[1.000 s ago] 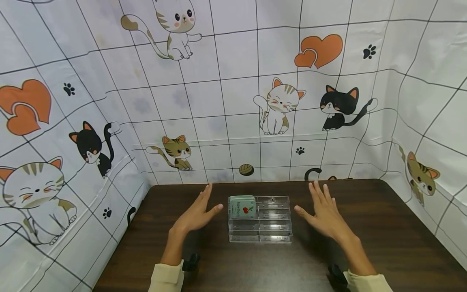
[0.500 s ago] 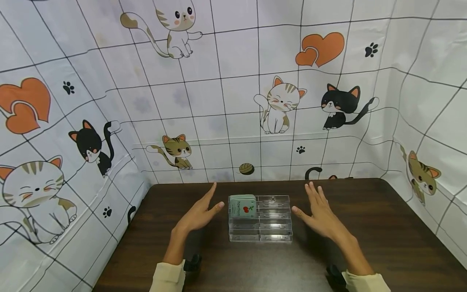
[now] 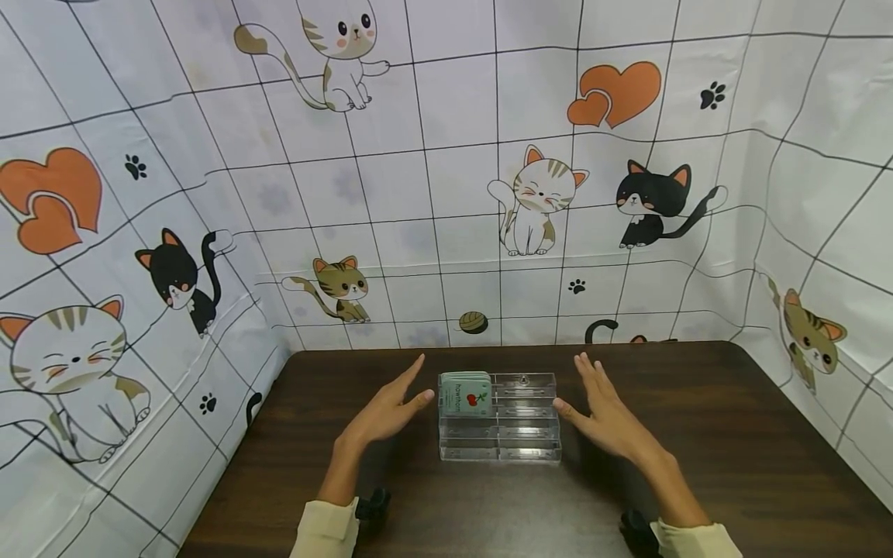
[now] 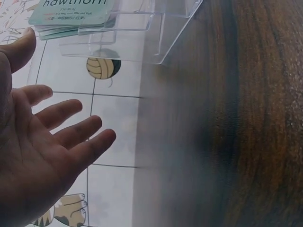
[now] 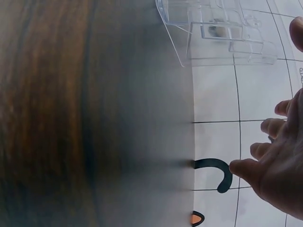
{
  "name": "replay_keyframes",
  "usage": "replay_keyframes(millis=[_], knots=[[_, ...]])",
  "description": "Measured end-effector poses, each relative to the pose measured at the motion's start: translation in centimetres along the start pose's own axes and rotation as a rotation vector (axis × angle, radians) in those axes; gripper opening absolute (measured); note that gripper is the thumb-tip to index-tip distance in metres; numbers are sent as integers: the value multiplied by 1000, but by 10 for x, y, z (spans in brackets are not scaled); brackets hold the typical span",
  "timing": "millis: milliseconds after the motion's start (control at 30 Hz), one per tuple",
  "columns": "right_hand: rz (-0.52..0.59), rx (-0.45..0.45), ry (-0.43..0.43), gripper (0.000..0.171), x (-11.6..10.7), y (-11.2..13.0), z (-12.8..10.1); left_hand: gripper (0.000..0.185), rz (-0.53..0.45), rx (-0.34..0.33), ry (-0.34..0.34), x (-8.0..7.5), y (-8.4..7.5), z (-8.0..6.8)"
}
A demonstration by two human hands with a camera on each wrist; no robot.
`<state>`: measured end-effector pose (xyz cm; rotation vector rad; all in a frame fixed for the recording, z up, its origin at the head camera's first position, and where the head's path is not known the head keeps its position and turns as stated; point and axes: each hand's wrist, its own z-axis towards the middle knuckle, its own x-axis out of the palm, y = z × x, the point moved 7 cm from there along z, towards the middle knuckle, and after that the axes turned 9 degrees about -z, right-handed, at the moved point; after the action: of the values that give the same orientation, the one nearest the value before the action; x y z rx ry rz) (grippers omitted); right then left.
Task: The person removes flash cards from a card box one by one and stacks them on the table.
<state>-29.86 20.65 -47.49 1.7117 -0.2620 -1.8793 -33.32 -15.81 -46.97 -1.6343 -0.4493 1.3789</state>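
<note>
Nearest first: cream cuffs, left cuff [image 3: 326, 529] and right cuff [image 3: 698, 540], on the near side of the rack [image 3: 469, 451], one to each side. Black wrist unit inboard of each: left unit [image 3: 373, 504], right unit [image 3: 638, 533].

Hands next. Delta vs 1 s ago: both came inward, gap to rack down on both sides. Rack and cards unchanged.

Left hand [image 3: 384, 413]: left of rack, released, fingers extended, thumb well out from them. Holding nothing. Wrist view has the fingers spread, palm in sight. Thumb tip just beside the rack's left edge, small gap from head view.

Right hand [image 3: 609, 421]: right of rack, near mirror pose. Released, fingers extended and a bit apart, thumb out toward rack. Holding nothing. Thumb tip lines up with rack's right edge from head view; right wrist view shows a gap.

Rack: clear plastic, stepped tiers, two columns, on the dark wood table [image 3: 502, 508], between the hands. Cards [image 3: 466, 395]: green stack, in rack's left column, rear part. Front card reads "hawthorn", red fruit drawn on it.

Behind rack: white grid sheet [image 3: 460, 186] with cat prints; yarn ball print [image 3: 474, 322] low down, straight behind rack.
</note>
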Motion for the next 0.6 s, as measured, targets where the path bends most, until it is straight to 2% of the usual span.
replay_keyframes(millis=[267,600], knots=[[37,-16,17,96,8,4,1,77,-34,24,9,4,6,1],[36,-72,-40,92,7,20,1,75,-46,78,29,8,3,3]])
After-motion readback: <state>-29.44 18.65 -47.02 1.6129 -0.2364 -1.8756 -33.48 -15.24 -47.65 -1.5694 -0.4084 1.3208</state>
